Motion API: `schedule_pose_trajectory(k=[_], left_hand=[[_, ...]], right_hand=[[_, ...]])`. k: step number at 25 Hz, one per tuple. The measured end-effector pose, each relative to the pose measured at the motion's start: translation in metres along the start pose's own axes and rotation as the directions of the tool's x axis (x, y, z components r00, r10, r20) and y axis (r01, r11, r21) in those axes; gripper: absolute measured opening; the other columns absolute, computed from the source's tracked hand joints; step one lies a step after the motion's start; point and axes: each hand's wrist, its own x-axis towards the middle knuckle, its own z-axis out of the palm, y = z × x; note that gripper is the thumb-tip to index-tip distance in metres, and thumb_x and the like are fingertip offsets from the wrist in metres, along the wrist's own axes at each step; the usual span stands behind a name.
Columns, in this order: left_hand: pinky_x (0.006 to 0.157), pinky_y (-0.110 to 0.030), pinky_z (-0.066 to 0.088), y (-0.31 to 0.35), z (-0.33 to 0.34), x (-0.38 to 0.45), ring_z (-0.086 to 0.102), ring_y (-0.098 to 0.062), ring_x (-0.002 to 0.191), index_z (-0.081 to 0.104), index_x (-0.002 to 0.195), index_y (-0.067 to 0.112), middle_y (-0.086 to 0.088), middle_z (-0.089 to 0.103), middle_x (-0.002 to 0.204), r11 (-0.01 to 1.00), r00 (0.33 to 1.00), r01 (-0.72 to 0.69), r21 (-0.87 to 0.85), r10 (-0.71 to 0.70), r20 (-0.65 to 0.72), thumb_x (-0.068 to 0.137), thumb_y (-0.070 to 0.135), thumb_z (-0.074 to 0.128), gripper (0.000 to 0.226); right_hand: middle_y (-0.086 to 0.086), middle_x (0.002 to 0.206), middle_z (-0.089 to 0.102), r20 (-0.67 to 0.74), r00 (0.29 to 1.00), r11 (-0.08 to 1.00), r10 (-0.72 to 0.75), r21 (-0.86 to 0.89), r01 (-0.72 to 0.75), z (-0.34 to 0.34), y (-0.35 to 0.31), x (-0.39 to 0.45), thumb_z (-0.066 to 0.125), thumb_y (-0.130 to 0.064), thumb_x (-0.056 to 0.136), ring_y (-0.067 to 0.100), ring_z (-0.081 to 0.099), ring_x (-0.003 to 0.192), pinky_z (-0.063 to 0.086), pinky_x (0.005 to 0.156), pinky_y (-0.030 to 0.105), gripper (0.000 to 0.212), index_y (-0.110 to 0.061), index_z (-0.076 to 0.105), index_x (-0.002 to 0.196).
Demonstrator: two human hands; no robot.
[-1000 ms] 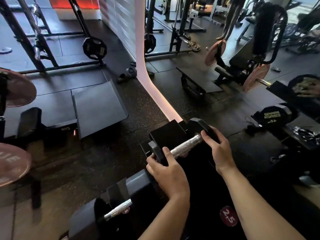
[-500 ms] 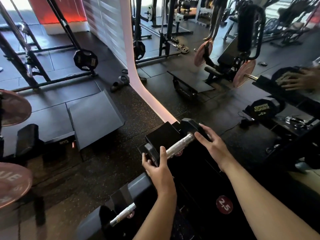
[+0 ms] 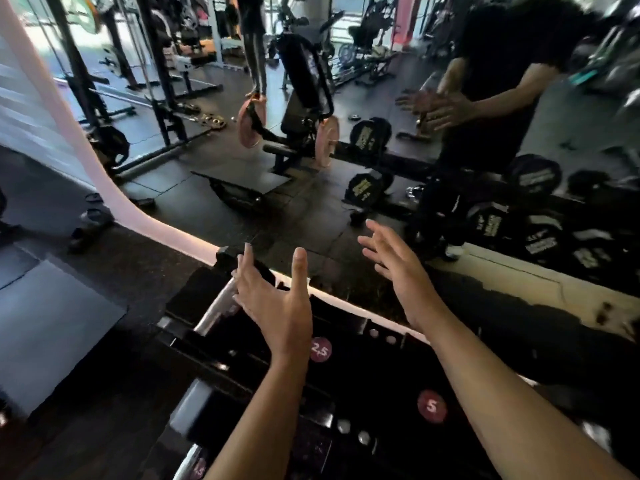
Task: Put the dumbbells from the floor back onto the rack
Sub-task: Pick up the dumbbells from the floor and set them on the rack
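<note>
A small black dumbbell (image 3: 211,306) with a silver handle lies on the top tier of the black rack (image 3: 363,375), at its left end, partly hidden behind my left hand. My left hand (image 3: 277,306) hovers just above and to the right of it, fingers spread, holding nothing. Further right, my right hand (image 3: 398,268) is raised above the rack, also open and empty. Round red labels reading 2.5 (image 3: 320,348) and 5 (image 3: 432,406) mark the rack. A second dumbbell (image 3: 194,410) sits lower on the rack at the bottom edge.
A wall mirror (image 3: 311,209) stands right behind the rack and reflects a person, my hands, several dumbbells and gym machines. A grey floor mat (image 3: 52,327) lies to the left on the dark rubber floor. The mirror's pink lit edge (image 3: 104,188) curves down the left.
Both hands have let go of the small dumbbell and lifted off it, fingers spread. The dumbbell stays on the rack. The view has tilted up and to the right toward the mirror.
</note>
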Motion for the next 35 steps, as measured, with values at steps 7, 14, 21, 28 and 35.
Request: schedule_pose_trajectory(k=[7,14,21,28,35], left_hand=[[0.106,-0.023,0.042,0.070,0.075,-0.122,0.051,-0.002,0.133,0.055,0.144,0.031,0.010,0.055,0.146,0.991,0.685,0.035,-0.132,0.072,0.725,0.086,0.054,0.065,0.063],[0.098,-0.017,0.050,0.161,0.118,-0.344,0.065,0.008,0.108,0.067,0.129,0.027,0.010,0.070,0.126,0.968,0.118,-0.157,-0.195,0.215,0.970,0.090,0.038,0.067,0.041],[0.114,-0.041,0.042,0.214,0.101,-0.660,0.060,0.002,0.123,0.066,0.124,0.045,0.025,0.067,0.128,0.917,-0.457,-0.230,-0.325,0.193,0.869,0.091,0.042,0.073,0.033],[0.111,-0.034,0.044,0.230,0.021,-0.926,0.058,0.008,0.120,0.070,0.117,0.045,0.025,0.069,0.123,0.818,-0.862,-0.160,-0.553,0.158,0.482,0.085,0.044,0.077,0.033],[0.090,-0.008,0.040,0.199,-0.017,-1.115,0.055,0.002,0.119,0.064,0.127,0.040,0.022,0.061,0.126,0.656,-0.982,-0.034,-0.754,0.119,0.148,0.091,0.043,0.071,0.036]], right_hand=[[-0.011,0.136,0.065,-0.453,0.891,0.990,-0.004,-0.128,-0.060,-0.191,-0.027,-0.161,0.045,-0.070,0.094,0.005,0.058,0.127,0.043,0.114,0.042,0.053,-0.043,0.056,0.138],[-0.026,0.124,0.065,-0.741,0.669,0.957,0.056,-0.150,-0.247,-0.340,-0.054,-0.463,0.052,-0.059,0.096,-0.011,0.058,0.114,0.046,0.093,0.019,0.030,-0.056,0.061,0.124],[-0.010,0.118,0.074,-0.959,0.281,0.933,0.035,-0.070,-0.354,-0.389,-0.058,-0.799,0.057,-0.044,0.100,0.007,0.067,0.114,0.051,0.105,0.040,0.024,-0.044,0.070,0.120],[-0.013,0.108,0.075,-0.986,-0.155,0.817,0.067,0.144,-0.558,-0.342,-0.047,-1.059,0.061,-0.035,0.099,0.010,0.071,0.095,0.055,0.087,0.032,0.024,-0.035,0.071,0.121],[-0.019,0.099,0.071,-0.900,-0.422,0.694,0.110,0.373,-0.616,-0.326,-0.004,-1.197,0.064,-0.032,0.095,0.003,0.071,0.088,0.057,0.088,0.033,0.026,-0.033,0.070,0.120]])
